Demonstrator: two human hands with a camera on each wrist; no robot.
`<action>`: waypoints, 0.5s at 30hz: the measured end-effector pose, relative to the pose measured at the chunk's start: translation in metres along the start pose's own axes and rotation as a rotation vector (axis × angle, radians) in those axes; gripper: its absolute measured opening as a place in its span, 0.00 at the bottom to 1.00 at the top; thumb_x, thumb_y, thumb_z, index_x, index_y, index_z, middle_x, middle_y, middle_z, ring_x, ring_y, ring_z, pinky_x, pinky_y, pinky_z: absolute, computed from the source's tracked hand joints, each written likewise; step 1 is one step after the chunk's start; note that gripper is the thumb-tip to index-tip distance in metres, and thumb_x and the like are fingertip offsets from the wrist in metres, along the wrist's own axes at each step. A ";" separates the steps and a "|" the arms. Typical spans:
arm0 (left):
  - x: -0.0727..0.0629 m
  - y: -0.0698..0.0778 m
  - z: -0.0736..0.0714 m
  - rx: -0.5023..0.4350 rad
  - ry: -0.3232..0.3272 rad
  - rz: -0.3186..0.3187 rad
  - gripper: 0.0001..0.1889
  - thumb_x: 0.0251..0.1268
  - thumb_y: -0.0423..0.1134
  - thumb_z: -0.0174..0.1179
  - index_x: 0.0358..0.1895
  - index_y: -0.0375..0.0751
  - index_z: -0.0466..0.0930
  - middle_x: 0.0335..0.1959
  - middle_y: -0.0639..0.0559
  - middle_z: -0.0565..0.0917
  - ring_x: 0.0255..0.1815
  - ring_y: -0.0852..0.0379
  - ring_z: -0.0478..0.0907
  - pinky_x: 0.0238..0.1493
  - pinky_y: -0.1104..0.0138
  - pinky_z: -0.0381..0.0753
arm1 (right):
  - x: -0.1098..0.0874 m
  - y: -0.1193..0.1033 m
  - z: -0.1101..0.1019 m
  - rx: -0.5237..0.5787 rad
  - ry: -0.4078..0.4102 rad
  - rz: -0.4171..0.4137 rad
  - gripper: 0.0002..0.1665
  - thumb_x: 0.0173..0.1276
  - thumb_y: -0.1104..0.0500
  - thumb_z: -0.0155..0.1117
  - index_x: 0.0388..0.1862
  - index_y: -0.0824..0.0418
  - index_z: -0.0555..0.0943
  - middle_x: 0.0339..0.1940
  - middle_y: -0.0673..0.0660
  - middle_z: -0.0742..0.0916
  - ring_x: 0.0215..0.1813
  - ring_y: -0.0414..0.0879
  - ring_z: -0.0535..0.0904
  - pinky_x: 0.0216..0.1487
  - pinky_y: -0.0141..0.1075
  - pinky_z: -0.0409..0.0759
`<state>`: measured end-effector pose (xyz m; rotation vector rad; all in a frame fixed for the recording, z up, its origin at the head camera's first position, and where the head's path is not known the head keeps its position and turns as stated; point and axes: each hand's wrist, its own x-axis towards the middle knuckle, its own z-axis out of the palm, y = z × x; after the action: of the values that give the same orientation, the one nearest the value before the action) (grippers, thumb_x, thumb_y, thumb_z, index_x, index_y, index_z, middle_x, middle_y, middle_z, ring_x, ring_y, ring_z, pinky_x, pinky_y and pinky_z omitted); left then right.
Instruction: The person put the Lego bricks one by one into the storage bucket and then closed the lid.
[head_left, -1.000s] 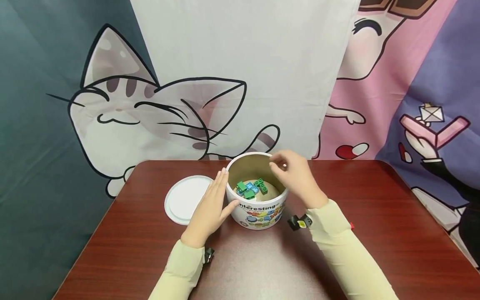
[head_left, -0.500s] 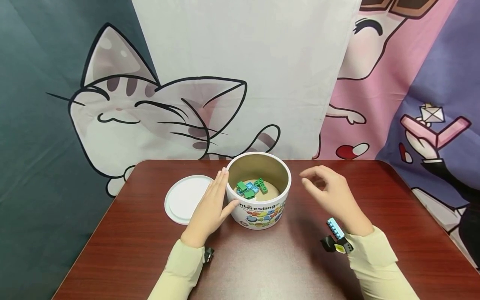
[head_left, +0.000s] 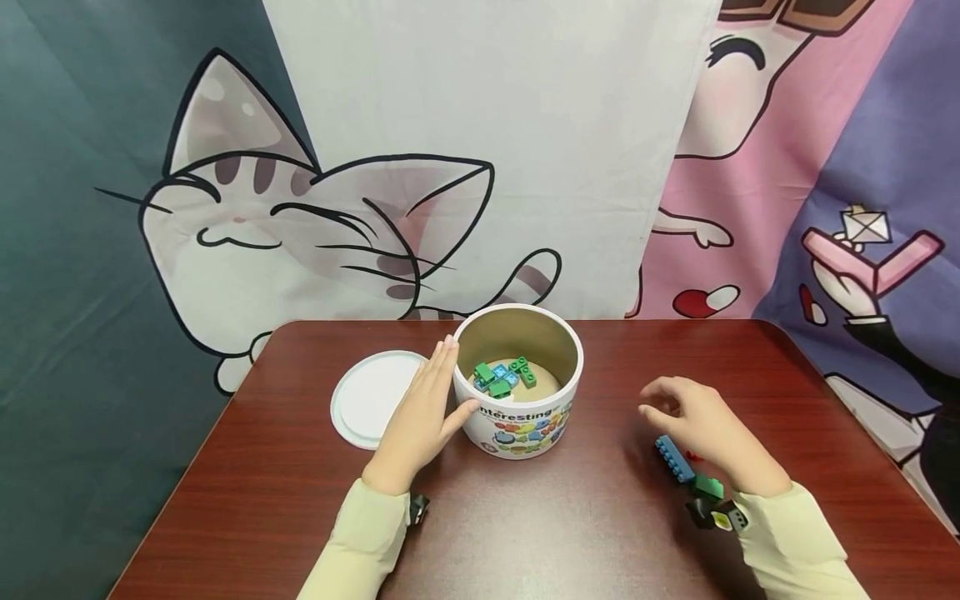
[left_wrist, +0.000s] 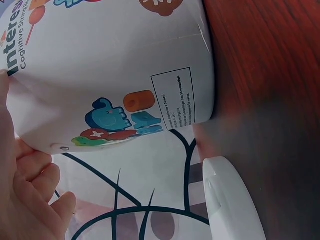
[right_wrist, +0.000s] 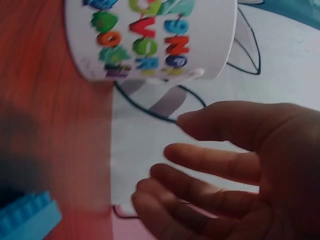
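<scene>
A white printed tub (head_left: 517, 429) stands open on the table, with several green and blue toy bricks (head_left: 501, 382) on its floor. My left hand (head_left: 420, 417) rests along the tub's left side, fingers straight; the left wrist view shows its fingers at the tub wall (left_wrist: 110, 60). To the right of the tub, my right hand (head_left: 701, 421) hovers above loose bricks, its fingers loosely bent with nothing between them. Below it lie a long blue brick (head_left: 674, 459) and a green brick (head_left: 707, 486). A bit of red (head_left: 693, 456) shows beside them, mostly hidden by the hand.
A round white lid (head_left: 371, 400) lies on the brown table (head_left: 525, 533) left of the tub, partly behind my left hand. A cartoon-printed cloth (head_left: 480, 100) hangs directly behind the table's far edge.
My right hand has moved from over the tub's right rim out to the right and lower, near the loose bricks. The left hand and tub have stayed in place.
</scene>
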<state>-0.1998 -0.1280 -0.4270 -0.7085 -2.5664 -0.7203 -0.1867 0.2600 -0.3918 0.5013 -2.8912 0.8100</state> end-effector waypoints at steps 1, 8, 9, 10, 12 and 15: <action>0.000 0.000 0.000 -0.001 0.001 0.002 0.43 0.73 0.52 0.61 0.80 0.33 0.52 0.82 0.42 0.55 0.82 0.48 0.50 0.78 0.48 0.55 | -0.002 0.003 0.001 -0.016 -0.017 0.016 0.09 0.66 0.60 0.72 0.43 0.61 0.86 0.33 0.49 0.83 0.34 0.42 0.75 0.35 0.38 0.78; 0.000 0.001 0.000 -0.009 0.003 0.002 0.44 0.72 0.52 0.61 0.80 0.33 0.51 0.82 0.43 0.54 0.82 0.49 0.49 0.78 0.48 0.54 | -0.010 0.019 0.007 -0.046 -0.114 0.110 0.15 0.62 0.59 0.74 0.41 0.69 0.83 0.29 0.51 0.84 0.31 0.44 0.78 0.33 0.42 0.78; 0.000 0.001 0.000 -0.009 0.001 0.000 0.44 0.72 0.52 0.61 0.80 0.33 0.51 0.82 0.43 0.53 0.82 0.50 0.49 0.78 0.48 0.54 | -0.011 0.019 0.008 -0.053 -0.121 0.121 0.16 0.61 0.59 0.75 0.40 0.70 0.83 0.29 0.52 0.85 0.31 0.45 0.78 0.33 0.43 0.79; 0.000 0.000 0.000 -0.008 0.001 0.000 0.44 0.72 0.52 0.61 0.80 0.33 0.51 0.82 0.43 0.53 0.82 0.50 0.49 0.78 0.48 0.54 | -0.011 0.020 0.009 -0.062 -0.124 0.133 0.16 0.60 0.59 0.75 0.39 0.70 0.83 0.28 0.53 0.85 0.31 0.46 0.79 0.33 0.44 0.79; 0.000 0.000 0.000 -0.005 -0.002 -0.002 0.44 0.73 0.52 0.61 0.80 0.33 0.51 0.82 0.43 0.53 0.82 0.50 0.49 0.78 0.49 0.54 | -0.012 0.021 0.011 -0.077 -0.131 0.157 0.16 0.59 0.60 0.75 0.38 0.71 0.83 0.27 0.54 0.85 0.31 0.48 0.80 0.33 0.45 0.80; 0.000 0.000 0.001 -0.003 -0.002 -0.001 0.44 0.73 0.52 0.61 0.81 0.33 0.51 0.82 0.43 0.53 0.82 0.50 0.49 0.78 0.48 0.54 | -0.012 0.021 0.014 -0.096 -0.135 0.187 0.14 0.56 0.62 0.76 0.36 0.71 0.83 0.26 0.54 0.84 0.31 0.50 0.80 0.34 0.47 0.80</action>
<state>-0.2001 -0.1276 -0.4284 -0.7099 -2.5683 -0.7241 -0.1825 0.2734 -0.4161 0.2903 -3.1205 0.6793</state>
